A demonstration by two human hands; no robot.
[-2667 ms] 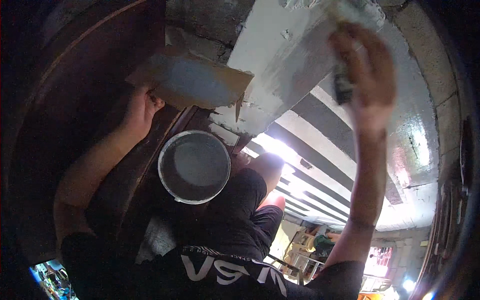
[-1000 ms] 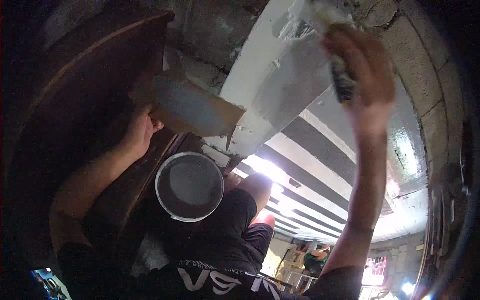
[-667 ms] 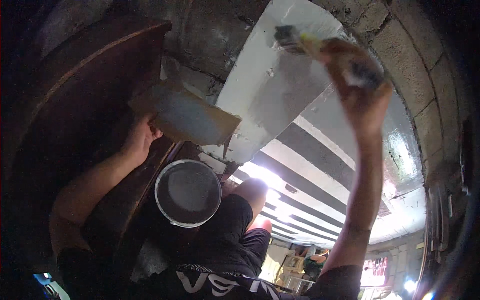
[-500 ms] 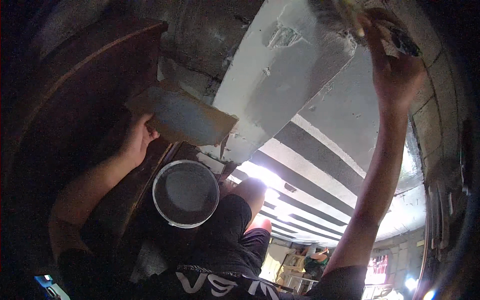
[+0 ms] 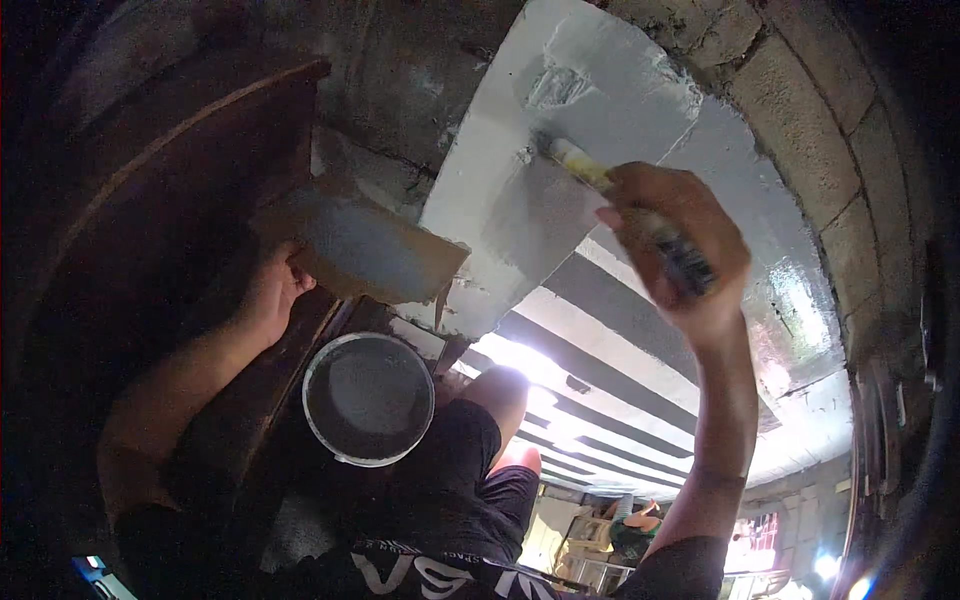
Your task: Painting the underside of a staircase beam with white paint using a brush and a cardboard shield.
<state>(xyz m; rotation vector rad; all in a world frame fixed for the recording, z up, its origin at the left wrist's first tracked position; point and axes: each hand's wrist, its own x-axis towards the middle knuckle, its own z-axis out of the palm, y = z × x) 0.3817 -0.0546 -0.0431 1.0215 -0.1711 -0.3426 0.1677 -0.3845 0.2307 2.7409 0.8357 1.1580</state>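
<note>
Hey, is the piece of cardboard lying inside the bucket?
No, the grey-smeared cardboard is in your left grip, outside the round bucket.

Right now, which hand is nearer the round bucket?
Left. The left hand, gripping the brown sheet, is up and left of the bucket in the picture; the right hand, holding a tool, is farther, up and right.

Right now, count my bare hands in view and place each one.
2: your left hand, at the lower left edge of a brown cardboard-like sheet, possibly partly hidden by it; your right hand, right of centre, around a blurred brush-like tool.
</note>
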